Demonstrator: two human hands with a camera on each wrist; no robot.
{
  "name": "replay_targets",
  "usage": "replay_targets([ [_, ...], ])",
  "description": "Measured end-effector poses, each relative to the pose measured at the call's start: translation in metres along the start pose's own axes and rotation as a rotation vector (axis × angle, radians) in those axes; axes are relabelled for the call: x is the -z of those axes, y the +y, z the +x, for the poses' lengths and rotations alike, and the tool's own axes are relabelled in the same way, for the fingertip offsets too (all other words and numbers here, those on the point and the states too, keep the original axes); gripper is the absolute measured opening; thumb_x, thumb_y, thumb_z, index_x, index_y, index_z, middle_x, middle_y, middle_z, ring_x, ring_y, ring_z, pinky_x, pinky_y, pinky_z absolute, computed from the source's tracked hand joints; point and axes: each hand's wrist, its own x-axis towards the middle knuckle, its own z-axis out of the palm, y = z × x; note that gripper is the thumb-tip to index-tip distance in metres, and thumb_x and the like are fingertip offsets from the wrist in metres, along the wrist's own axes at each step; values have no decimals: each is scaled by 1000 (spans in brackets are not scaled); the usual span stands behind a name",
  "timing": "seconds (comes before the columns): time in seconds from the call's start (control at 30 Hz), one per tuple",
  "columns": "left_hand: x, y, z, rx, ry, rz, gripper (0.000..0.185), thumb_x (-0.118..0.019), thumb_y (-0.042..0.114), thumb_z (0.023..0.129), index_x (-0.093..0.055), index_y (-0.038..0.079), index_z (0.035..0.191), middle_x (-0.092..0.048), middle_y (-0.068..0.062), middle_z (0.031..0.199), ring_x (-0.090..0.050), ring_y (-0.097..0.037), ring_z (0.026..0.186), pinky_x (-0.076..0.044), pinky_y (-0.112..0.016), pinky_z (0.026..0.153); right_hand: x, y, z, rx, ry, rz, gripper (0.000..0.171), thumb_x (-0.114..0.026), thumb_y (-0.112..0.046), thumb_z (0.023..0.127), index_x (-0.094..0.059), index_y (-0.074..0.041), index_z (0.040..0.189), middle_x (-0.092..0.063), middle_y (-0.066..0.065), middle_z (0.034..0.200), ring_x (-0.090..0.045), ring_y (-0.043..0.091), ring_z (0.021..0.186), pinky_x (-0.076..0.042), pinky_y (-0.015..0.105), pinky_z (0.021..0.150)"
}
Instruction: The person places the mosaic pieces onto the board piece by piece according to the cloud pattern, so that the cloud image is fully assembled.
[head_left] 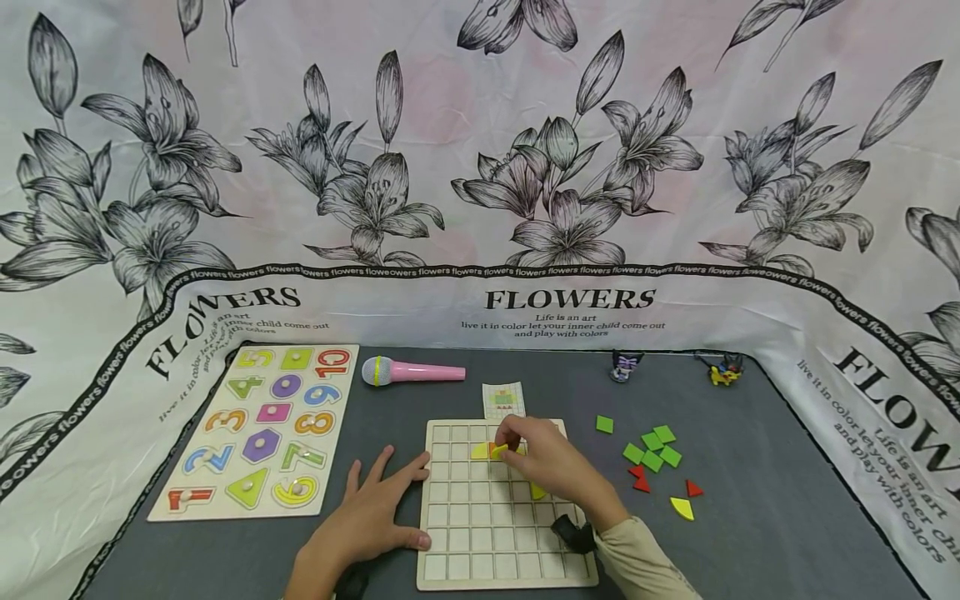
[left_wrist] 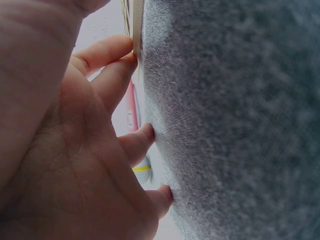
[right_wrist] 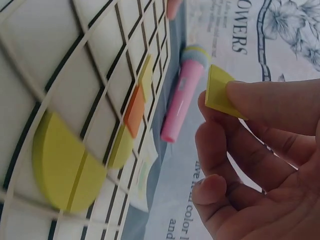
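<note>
My right hand [head_left: 551, 462] pinches a yellow quarter-circle tile [right_wrist: 219, 91] between thumb and index finger, above the upper part of a wooden grid board [head_left: 457, 575]. In the board's cells lie an orange tile [right_wrist: 134, 111] with a yellow tile [right_wrist: 146, 77] on its far side and another on its near side. Closest in the right wrist view, two yellow quarter-circle tiles [right_wrist: 57, 160] sit side by side as a half-round shape. My left hand [head_left: 375, 508] is spread at the board's left edge, thumb and index fingertip touching it, the other fingertips toward the grey tabletop.
A small pattern card [head_left: 503, 400] lies behind the board. Right of it are several green tiles [head_left: 652, 459], red triangles [head_left: 693, 488] and a yellow tile [head_left: 682, 508]. A number puzzle [head_left: 247, 392] lies left, a pink toy microphone [head_left: 427, 372] behind, two small figurines [head_left: 624, 367] at back right.
</note>
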Motion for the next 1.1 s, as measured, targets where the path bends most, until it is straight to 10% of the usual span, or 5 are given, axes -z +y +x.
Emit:
replay_targets([
  [1.1,-1,-2,-1,-34,14,17,112,-94,50,73,-42,17,166,-62,3,150,-14,-50,160,4,-81,118,-43,-11,35,137,-60,-173,18,-76,7,90,-71,-10,85,-60,-8,79,-53,11,79,-49,33,75],
])
